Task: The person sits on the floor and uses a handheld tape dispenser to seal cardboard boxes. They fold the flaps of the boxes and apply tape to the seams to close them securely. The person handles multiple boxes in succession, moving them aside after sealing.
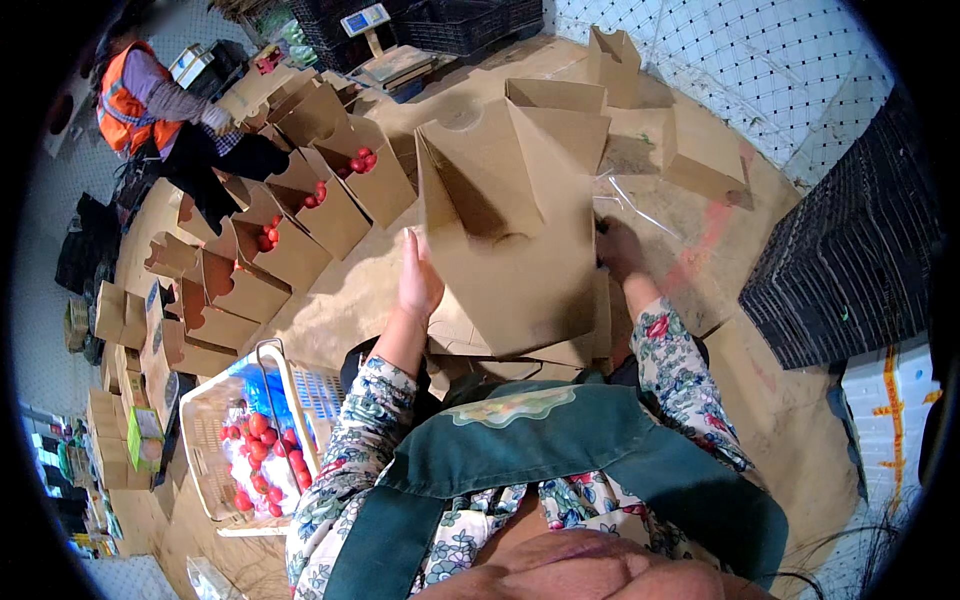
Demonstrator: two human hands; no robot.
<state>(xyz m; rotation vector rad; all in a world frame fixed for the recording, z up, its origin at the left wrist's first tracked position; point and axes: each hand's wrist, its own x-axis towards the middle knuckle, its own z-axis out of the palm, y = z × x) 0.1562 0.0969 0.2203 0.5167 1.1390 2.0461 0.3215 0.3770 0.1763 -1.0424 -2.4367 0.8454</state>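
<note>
A cardboard box with its top open stands upright in front of my chest, slightly blurred. My left hand presses against its left side, thumb pointing up and the other fingers hidden behind the cardboard. On the opposite side my right hand grips the box in shadow, its fingertips partly out of sight. Below the box, folded cardboard shows near my lap.
To the left are rows of open boxes, some with round red fruit. A basket of red fruit stands beside my left arm. A person in an orange vest bends at far left. Black stacked crates rise at right.
</note>
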